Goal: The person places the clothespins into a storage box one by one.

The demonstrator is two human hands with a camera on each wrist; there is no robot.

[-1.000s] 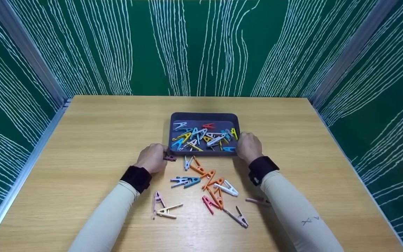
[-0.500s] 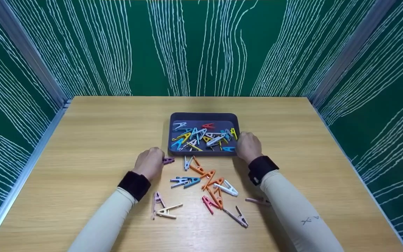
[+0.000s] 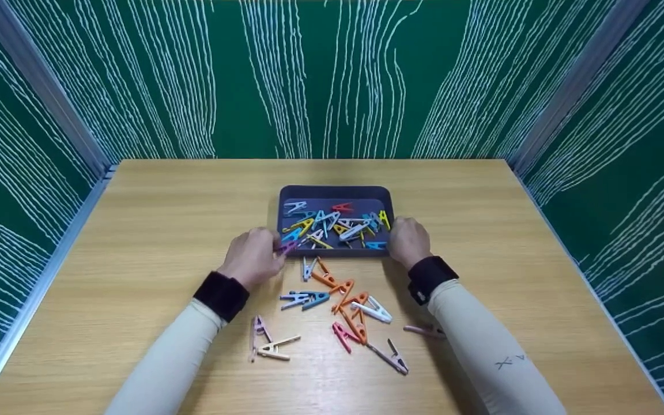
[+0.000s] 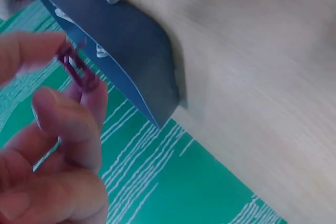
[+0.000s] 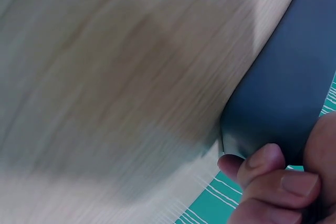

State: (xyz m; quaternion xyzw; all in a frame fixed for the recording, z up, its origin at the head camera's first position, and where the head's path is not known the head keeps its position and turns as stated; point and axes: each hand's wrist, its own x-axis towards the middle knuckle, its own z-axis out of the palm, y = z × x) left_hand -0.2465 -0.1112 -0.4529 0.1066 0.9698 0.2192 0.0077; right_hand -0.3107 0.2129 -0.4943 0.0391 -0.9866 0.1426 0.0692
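My left hand (image 3: pixel 254 256) pinches a purple clothespin (image 3: pixel 289 248) at the tray's front left corner, where it overlaps the rim in the head view. Up close in the left wrist view, the clothespin (image 4: pixel 79 69) sits between the fingertips, beside the outer wall of the dark tray (image 4: pixel 142 56). My right hand (image 3: pixel 410 242) grips the tray's right side near the front corner, its fingers curled at the wall in the right wrist view. Inside the tray (image 3: pixel 335 192) lie several clothespins in blue, yellow, white and grey, plus a red clothespin (image 3: pixel 342 207) near the back.
Loose clothespins lie on the wooden table (image 3: pixel 136 242) in front of the tray: several orange ones (image 3: pixel 343 288), a teal one (image 3: pixel 317 298), a white one (image 3: pixel 375 311), a pink one (image 3: pixel 344 336) and a cream one (image 3: pixel 274 349). Green walls with white lines enclose the table.
My left hand drew slightly back from the tray, then moved forward and up to its front left corner with the purple clothespin. The right hand and the tray have stayed put.
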